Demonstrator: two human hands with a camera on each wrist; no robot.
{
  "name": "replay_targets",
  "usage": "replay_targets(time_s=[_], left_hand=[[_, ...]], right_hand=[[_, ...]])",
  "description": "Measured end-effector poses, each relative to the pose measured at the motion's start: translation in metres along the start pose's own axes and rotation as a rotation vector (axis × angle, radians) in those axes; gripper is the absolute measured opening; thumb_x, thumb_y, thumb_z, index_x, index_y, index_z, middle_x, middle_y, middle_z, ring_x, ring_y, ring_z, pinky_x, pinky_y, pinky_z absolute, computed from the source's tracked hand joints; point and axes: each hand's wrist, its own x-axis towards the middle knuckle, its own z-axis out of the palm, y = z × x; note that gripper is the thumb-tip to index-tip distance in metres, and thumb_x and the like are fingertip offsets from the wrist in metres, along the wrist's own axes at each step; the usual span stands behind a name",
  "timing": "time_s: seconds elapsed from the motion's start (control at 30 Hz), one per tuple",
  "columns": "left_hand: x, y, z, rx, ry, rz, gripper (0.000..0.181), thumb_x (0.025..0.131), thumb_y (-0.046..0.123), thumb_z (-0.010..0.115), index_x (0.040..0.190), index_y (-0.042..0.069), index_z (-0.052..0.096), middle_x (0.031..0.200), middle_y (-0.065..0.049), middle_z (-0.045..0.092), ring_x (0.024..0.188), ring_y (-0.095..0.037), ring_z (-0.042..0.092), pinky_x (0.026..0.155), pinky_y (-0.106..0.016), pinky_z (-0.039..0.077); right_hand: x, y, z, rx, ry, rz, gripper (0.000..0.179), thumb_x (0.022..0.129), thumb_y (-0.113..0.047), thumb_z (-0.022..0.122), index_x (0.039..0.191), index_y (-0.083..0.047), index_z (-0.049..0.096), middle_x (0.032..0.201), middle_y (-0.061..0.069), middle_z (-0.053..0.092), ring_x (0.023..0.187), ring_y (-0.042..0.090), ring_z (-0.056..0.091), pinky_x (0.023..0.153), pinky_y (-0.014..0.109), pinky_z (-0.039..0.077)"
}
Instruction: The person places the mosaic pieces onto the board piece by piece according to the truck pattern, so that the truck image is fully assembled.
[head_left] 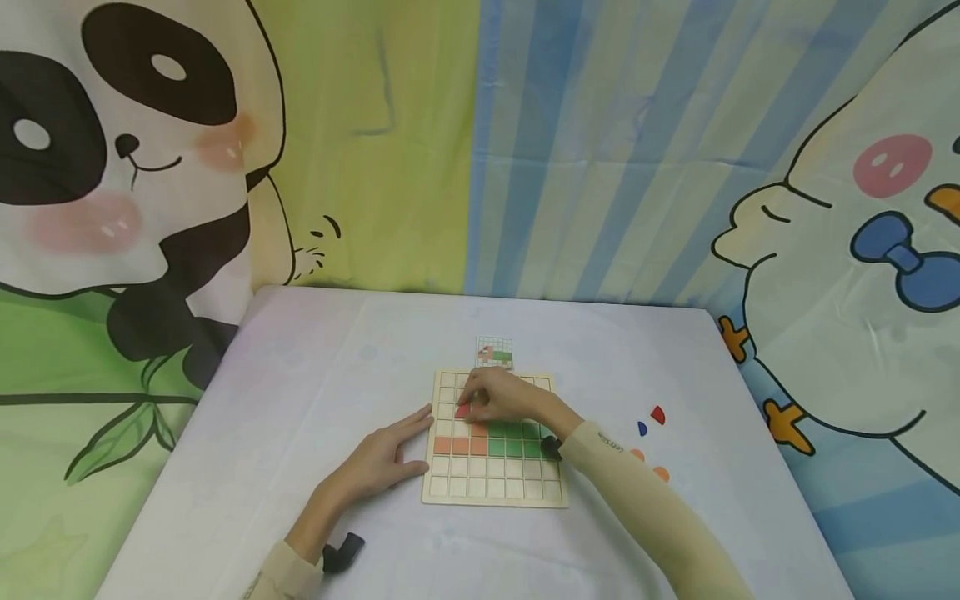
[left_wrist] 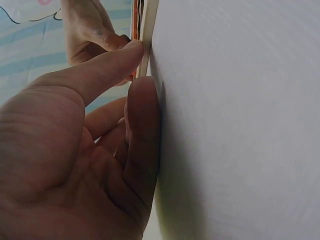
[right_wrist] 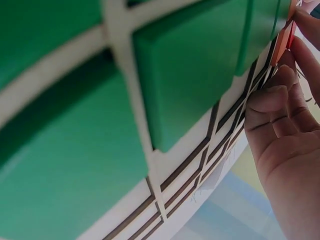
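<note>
A pale wooden grid board lies on the table. Orange square tiles fill cells on its left, and green square tiles fill cells on its right. My right hand is over the upper part of the board, pinching a small red piece against a cell; the fingers partly cover it. Along the board's left edge rests my left hand, fingers extended, with thumb and fingertips touching the rim. The left wrist view shows its thumb against the board's side.
Behind the board lies a small card with a printed coloured grid pattern. To the right are loose pieces: a red one, a blue one and orange ones, partly behind my right sleeve. Printed curtains hang behind the white table.
</note>
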Motion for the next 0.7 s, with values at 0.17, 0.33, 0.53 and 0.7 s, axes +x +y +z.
replay_targets(time_s=[0.17,0.33,0.53,0.7], left_hand=[[0.000,0.000,0.000,0.001,0.001,0.000,0.078,0.093,0.026,0.083,0.161,0.015,0.047,0.174,0.005,0.035,0.056,-0.004,0.051,0.057,-0.023,0.047],[0.002,0.001,0.002,-0.009,0.004,-0.021,0.078,0.092,0.026,0.083,0.161,0.017,0.047,0.174,0.007,0.035,0.056,-0.005,0.051,0.057,-0.023,0.046],[0.003,0.002,0.004,0.003,0.018,-0.033,0.079,0.090,0.025,0.085,0.160,0.017,0.048,0.174,0.006,0.036,0.056,-0.004,0.048,0.058,-0.023,0.045],[0.002,0.003,0.004,0.016,0.034,-0.015,0.078,0.090,0.024,0.085,0.159,0.013,0.049,0.174,0.001,0.037,0.056,-0.003,0.047,0.068,-0.021,0.046]], right_hand=[[-0.001,0.000,-0.001,-0.004,-0.004,0.000,0.024,0.097,-0.027,0.079,0.118,-0.017,0.081,0.114,-0.003,0.073,0.090,0.010,0.062,0.080,0.023,0.053],[-0.017,-0.001,-0.011,0.046,0.056,0.002,0.026,0.099,-0.022,0.077,0.121,-0.011,0.079,0.115,0.003,0.076,0.091,0.013,0.066,0.081,0.027,0.056],[-0.066,0.010,-0.030,0.074,0.190,0.065,0.028,0.100,-0.019,0.074,0.124,-0.005,0.077,0.117,0.010,0.077,0.094,0.016,0.068,0.077,0.026,0.056],[-0.120,0.028,-0.044,0.035,0.329,0.226,0.029,0.097,-0.019,0.078,0.122,-0.003,0.077,0.115,0.012,0.078,0.092,0.017,0.068,0.072,0.026,0.055]])
